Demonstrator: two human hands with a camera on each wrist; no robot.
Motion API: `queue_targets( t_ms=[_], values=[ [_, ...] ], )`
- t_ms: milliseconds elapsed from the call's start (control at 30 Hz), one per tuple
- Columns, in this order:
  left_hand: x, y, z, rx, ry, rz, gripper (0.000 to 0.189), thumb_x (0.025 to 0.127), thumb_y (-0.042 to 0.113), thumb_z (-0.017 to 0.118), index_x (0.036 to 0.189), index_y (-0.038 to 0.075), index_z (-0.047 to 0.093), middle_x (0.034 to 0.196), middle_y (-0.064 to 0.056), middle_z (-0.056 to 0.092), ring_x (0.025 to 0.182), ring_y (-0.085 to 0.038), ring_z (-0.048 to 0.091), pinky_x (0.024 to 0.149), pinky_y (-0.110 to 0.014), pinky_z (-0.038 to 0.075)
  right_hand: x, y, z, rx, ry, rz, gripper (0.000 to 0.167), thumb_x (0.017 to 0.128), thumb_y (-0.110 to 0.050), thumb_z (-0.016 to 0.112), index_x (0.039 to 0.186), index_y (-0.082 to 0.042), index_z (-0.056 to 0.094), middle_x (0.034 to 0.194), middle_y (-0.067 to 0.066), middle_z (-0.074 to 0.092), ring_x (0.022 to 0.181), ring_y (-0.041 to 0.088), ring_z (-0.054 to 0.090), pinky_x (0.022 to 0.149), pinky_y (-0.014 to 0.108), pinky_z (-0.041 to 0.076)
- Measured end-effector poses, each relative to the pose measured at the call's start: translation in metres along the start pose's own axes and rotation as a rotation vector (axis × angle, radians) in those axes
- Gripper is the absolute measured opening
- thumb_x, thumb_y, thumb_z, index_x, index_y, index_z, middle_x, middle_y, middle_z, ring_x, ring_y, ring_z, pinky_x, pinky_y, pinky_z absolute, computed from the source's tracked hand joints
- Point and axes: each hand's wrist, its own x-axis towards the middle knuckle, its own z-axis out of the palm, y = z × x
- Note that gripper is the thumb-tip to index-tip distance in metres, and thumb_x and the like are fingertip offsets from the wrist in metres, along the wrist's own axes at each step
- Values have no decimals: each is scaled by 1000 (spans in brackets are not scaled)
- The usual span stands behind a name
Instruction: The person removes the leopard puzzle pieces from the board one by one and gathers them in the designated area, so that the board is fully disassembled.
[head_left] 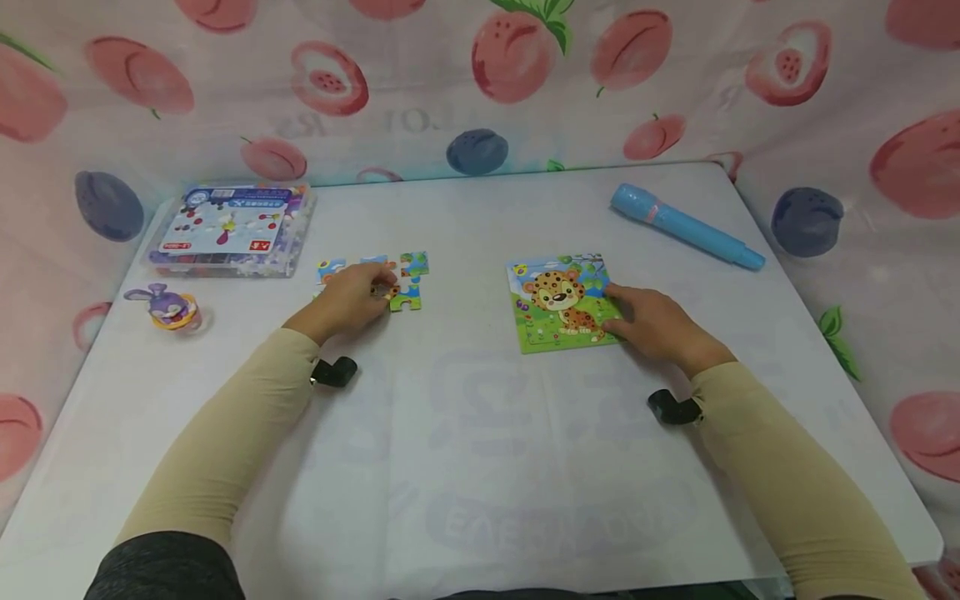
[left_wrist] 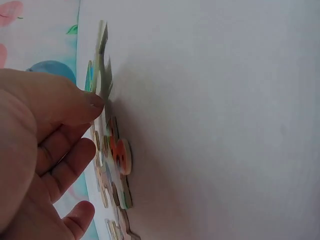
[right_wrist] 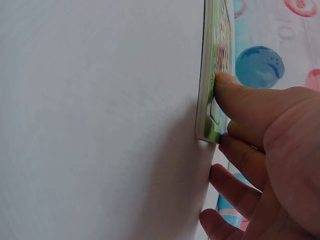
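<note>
Sleeves slant forward, left grip pinching a puzzle piece, right grip holding a leopard board.

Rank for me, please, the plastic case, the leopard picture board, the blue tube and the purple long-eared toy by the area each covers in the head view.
Largest to smallest:
1. Plastic case
2. Leopard picture board, partly covered by the right hand
3. Blue tube, long but slim
4. Purple long-eared toy

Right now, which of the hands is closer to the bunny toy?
The left. The left hand is a little to the right of the bunny toy, over the puzzle pieces; the right hand is much farther right, at the leopard picture's right edge.
</note>
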Motion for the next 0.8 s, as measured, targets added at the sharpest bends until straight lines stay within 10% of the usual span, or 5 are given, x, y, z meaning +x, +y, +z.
queue_targets(
  t_ms=[800],
  values=[
    [-2, -2, 4, 27, 11, 25, 39, 91, 16, 70, 127, 1, 62, 131, -16, 60, 129, -39, 45, 107, -60, 25, -1, 0, -1, 6, -5, 4, 66, 100, -25, 63, 153, 2, 35, 156, 26, 33, 143, 48, 24, 115, 59, 21]
  ],
)
